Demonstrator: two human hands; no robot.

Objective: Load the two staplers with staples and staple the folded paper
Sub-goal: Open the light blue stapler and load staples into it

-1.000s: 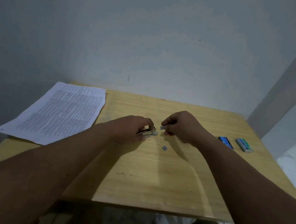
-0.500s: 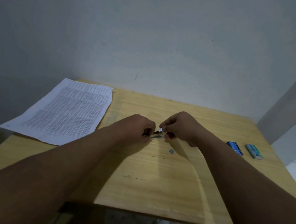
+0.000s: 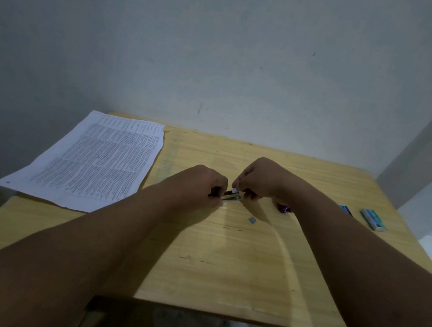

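My left hand [image 3: 204, 182] grips a small metal stapler [image 3: 230, 196] that lies open on the wooden table [image 3: 235, 265]. My right hand [image 3: 259, 180] pinches a small strip of staples [image 3: 233, 192] right over the stapler's open front. A loose bit of staples [image 3: 252, 220] lies on the table just right of the stapler. A purple object [image 3: 284, 209], perhaps the second stapler, peeks out from behind my right wrist. The printed paper [image 3: 96, 161] lies flat at the table's far left.
Two small boxes sit at the table's right side, a blue one [image 3: 346, 210] partly behind my right forearm and a green one [image 3: 372, 220]. A wall stands right behind the table. The table's near edge is below my forearms.
My right hand has brought the staple strip down to the stapler's open front. The camera has tilted, so the table appears lower. My left hand keeps its hold on the stapler.
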